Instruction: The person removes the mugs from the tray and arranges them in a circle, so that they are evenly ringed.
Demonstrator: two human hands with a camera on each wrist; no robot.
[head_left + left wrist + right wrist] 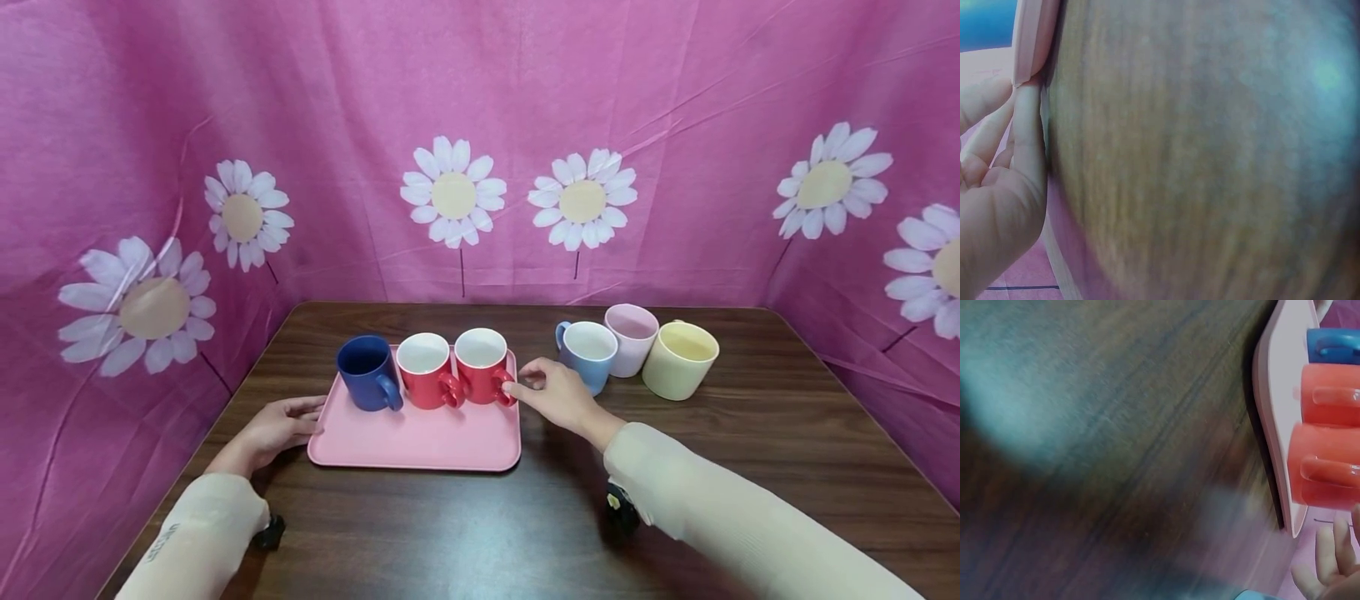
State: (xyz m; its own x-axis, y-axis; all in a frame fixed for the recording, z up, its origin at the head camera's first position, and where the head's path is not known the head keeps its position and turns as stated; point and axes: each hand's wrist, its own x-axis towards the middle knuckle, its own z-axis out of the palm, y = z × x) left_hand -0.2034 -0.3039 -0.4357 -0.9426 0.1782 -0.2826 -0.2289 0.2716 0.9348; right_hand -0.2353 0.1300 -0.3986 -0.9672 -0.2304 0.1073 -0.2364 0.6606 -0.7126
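A pink tray (416,450) lies on the table with three mugs in a row: a dark blue mug (366,373), a red mug (425,373) and a second red mug (482,367). At the tray's left edge my left hand (272,433) holds the rim, thumb low and fingers against it in the left wrist view. My right hand (558,392) is beside the tray's right edge, its thumb overlapping the right red mug's handle in the head view. The right wrist view has its fingers (1325,553) spread and holding nothing.
Right of the tray stand a light blue mug (590,357), a lilac mug (632,337) and a pale yellow mug (680,360) close together. The wooden table (465,533) backs onto a pink daisy-print cloth (337,125), which also runs along both sides.
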